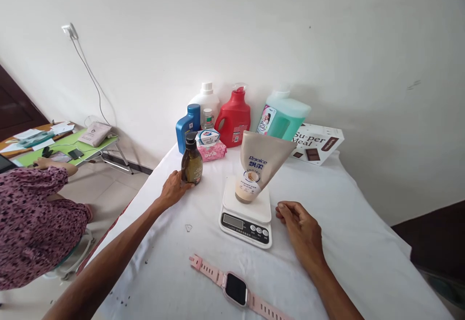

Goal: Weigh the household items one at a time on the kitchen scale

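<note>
Hands apart: left hand (173, 190) pinching dark bottle (192, 164), right hand (302, 229) curled inward beside scale (250, 214).

Head cam, fwd/down over tbl (363, 223)

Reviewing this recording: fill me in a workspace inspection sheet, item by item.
Surface: wrinkled white cloth, small dark marks lower left.
Job's things: Rejoice tube cap-down on the kitchen scale, no reading legible; dark pump bottle upright on the cloth.
Clutter: pink watch in front; red jug, blue bottle and Super Meal box among goods behind.
Hands: left hand touches the pump bottle; right hand beside the scale, loosely curled, nothing seen in it.
Cables: white cable hangs from the wall socket.
Surroundings: person by the green table, left; pale wall behind.
</note>
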`<state>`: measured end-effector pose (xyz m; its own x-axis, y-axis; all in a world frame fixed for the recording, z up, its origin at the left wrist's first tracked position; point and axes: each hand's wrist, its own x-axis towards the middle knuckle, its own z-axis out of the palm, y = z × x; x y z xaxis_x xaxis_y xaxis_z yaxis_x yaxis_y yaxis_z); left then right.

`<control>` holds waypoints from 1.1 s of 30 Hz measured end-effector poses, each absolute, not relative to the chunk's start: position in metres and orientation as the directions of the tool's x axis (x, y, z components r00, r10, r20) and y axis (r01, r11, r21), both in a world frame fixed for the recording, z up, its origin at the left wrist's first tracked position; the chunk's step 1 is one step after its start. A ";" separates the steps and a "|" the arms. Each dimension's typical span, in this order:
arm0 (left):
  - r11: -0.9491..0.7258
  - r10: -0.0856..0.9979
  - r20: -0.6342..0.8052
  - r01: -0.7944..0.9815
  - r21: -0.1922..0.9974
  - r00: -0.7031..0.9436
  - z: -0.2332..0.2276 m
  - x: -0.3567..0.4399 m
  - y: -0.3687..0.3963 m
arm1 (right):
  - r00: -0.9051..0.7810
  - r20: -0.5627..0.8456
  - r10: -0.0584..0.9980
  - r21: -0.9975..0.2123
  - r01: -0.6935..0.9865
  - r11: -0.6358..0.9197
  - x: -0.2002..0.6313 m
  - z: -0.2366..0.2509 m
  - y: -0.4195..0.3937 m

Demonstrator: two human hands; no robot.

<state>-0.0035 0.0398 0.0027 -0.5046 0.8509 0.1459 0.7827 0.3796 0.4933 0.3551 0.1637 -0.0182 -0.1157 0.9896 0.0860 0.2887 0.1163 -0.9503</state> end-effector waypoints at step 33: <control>0.347 0.805 0.300 0.816 0.462 -0.512 -0.017 -0.017 0.078 | -0.181 0.089 0.980 -0.960 0.248 0.133 0.352 -0.008 0.158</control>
<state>-0.0165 0.0778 -0.0169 -0.5122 0.8049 0.2996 0.8161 0.3474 0.4619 0.3519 0.1576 -0.0084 -0.1806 0.9795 0.0890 0.2482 0.1329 -0.9596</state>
